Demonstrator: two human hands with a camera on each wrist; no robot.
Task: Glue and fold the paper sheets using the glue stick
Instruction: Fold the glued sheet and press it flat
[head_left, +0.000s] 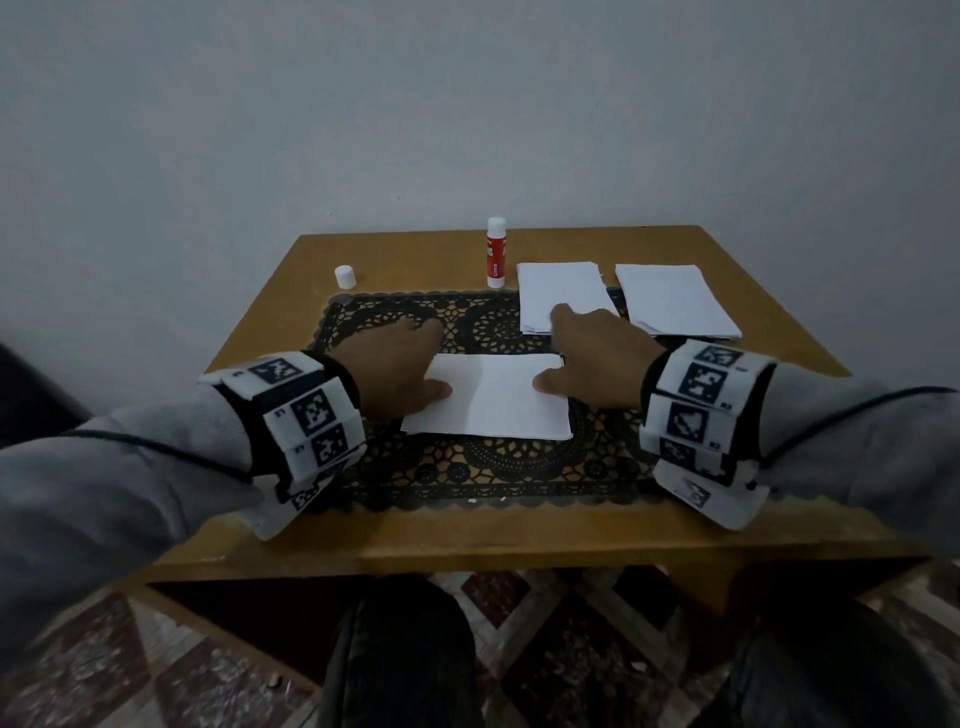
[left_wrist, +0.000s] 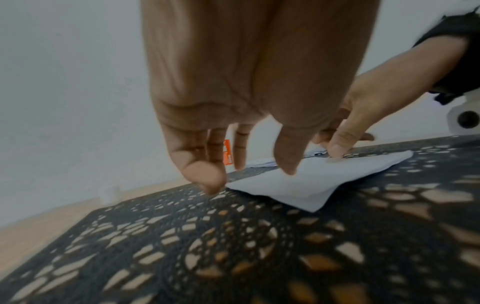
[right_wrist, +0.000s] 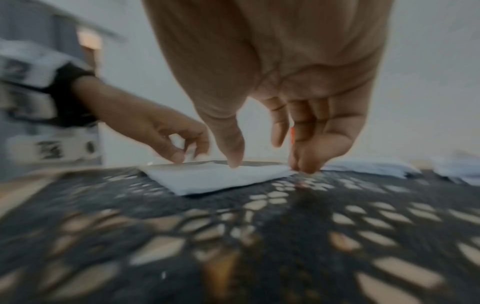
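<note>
Two hands frame one folded sheet (head_left: 488, 397) lying flat on the black lace mat (head_left: 467, 467): the left hand (head_left: 392, 364) rests relaxed at its left edge, thumb on top. The right hand (head_left: 597, 358) seemingly pins the right edge, fingers extended. Thin and limp, the sheet creases easily, so edges are the best hold.

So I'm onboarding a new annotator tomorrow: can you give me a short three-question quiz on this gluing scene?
1. True or false: the glue stick stands upright with its cap off.
2. How many paper stacks lie beyond the folded sheet?
3. Which touches the folded sheet: A) left hand only, B) right hand only, C) both?

Key: 1 true; 2 two; 3 C.
</note>
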